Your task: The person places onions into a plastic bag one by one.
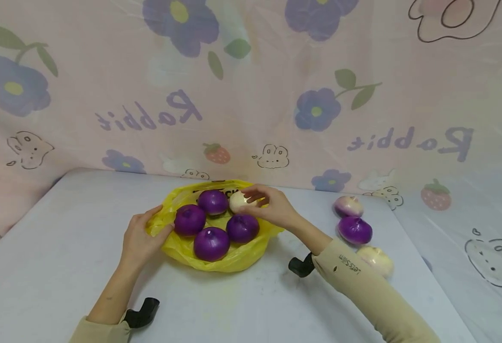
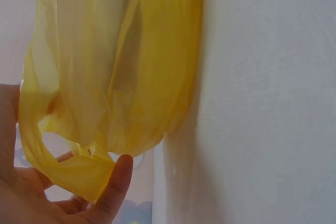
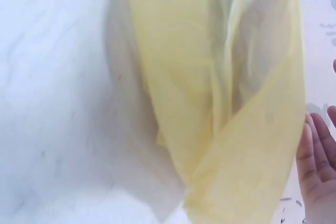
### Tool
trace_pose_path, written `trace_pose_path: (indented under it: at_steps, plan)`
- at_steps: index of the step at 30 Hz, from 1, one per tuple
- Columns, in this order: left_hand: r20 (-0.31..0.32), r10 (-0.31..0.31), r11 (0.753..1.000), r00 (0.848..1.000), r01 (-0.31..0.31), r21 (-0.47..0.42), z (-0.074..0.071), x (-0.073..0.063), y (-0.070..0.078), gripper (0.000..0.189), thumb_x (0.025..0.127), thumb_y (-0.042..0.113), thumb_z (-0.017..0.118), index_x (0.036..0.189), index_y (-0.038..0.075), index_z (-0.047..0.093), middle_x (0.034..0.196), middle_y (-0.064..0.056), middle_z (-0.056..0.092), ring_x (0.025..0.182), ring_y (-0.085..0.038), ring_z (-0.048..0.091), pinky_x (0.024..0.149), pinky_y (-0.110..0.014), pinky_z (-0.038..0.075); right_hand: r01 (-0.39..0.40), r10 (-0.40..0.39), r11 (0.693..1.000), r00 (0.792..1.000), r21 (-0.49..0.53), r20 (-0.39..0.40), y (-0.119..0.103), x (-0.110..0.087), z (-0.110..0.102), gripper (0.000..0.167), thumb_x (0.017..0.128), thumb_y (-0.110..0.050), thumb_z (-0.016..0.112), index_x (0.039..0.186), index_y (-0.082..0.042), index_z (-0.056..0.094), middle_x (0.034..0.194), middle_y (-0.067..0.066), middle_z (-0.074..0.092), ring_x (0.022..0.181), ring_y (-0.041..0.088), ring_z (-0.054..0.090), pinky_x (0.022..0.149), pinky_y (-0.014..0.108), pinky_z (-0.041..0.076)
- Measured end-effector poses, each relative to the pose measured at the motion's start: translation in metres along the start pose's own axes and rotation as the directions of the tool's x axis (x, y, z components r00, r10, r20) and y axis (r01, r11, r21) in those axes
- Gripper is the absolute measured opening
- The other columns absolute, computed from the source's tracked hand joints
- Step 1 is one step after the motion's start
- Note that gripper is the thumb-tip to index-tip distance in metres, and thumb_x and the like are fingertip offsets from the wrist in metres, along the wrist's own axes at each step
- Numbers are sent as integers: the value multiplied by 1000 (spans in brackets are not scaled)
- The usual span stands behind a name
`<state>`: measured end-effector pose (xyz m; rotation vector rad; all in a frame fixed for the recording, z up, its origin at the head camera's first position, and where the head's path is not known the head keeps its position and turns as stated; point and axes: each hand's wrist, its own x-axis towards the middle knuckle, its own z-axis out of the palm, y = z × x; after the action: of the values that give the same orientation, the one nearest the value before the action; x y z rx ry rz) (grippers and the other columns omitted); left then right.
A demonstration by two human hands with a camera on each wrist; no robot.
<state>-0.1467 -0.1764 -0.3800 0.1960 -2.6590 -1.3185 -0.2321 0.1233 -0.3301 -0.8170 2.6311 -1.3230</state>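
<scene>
A yellow plastic bag lies wide open on the table with several purple onions and a white onion inside. At its left edge my left hand pinches the rim; in the left wrist view the thumb presses on a folded loop of the yellow plastic. My right hand reaches over the bag's right rim, thumb and fingers curved about the white onion at the back right. Beside the bag's yellow side, the right wrist view shows the fingers; the onion is hidden there.
To the right, near the table edge, sit a pinkish-white onion, a purple onion and a white onion partly behind my right sleeve. A curtain printed with flowers and rabbits hangs behind the white table.
</scene>
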Motion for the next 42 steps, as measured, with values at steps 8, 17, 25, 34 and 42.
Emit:
trace_pose_path:
  at_steps: [8, 17, 25, 34, 42]
  plan:
    - [2, 0, 1000, 1000, 0, 11, -2, 1, 2, 61, 87, 26, 62, 140, 1, 45, 132, -30, 40, 121, -46, 39, 103, -58, 29, 10, -10, 1000, 998, -3, -60, 9, -8, -18, 44, 83, -24, 75, 121, -6, 62, 116, 15, 65, 102, 24, 63, 87, 37, 51]
    - [2, -2, 1000, 1000, 2, 7, -5, 2, 2, 61, 87, 26, 63, 140, 1, 45, 131, -31, 41, 121, -46, 40, 103, -58, 29, -41, 34, 999, 984, -36, -175, 24, -26, -45, 38, 85, -26, 73, 118, -11, 64, 117, 11, 66, 101, 21, 63, 83, 30, 50]
    - [11, -9, 1000, 1000, 9, 8, -5, 1, 2, 61, 88, 26, 62, 141, 2, 44, 133, -30, 40, 122, -46, 39, 104, -58, 28, -159, 130, 983, 955, -89, -268, 44, -47, -68, 42, 85, -36, 72, 121, -16, 63, 117, 5, 64, 103, 20, 61, 86, 31, 48]
    - [25, -24, 1000, 999, 24, -2, -4, 0, 2, 61, 88, 26, 62, 141, 3, 44, 135, -30, 39, 124, -46, 38, 105, -58, 27, -218, 168, 970, 924, -110, -344, 65, -60, -88, 45, 87, -35, 70, 121, -9, 61, 118, 11, 63, 105, 23, 59, 80, 17, 46]
    - [19, -15, 1000, 1000, 15, -2, -3, -1, 4, 62, 87, 26, 63, 141, 1, 45, 134, -29, 40, 124, -44, 38, 105, -57, 27, -276, 205, 951, 900, -138, -386, 75, -67, -99, 48, 88, -37, 67, 124, -6, 60, 119, 16, 63, 106, 28, 59, 82, 20, 45]
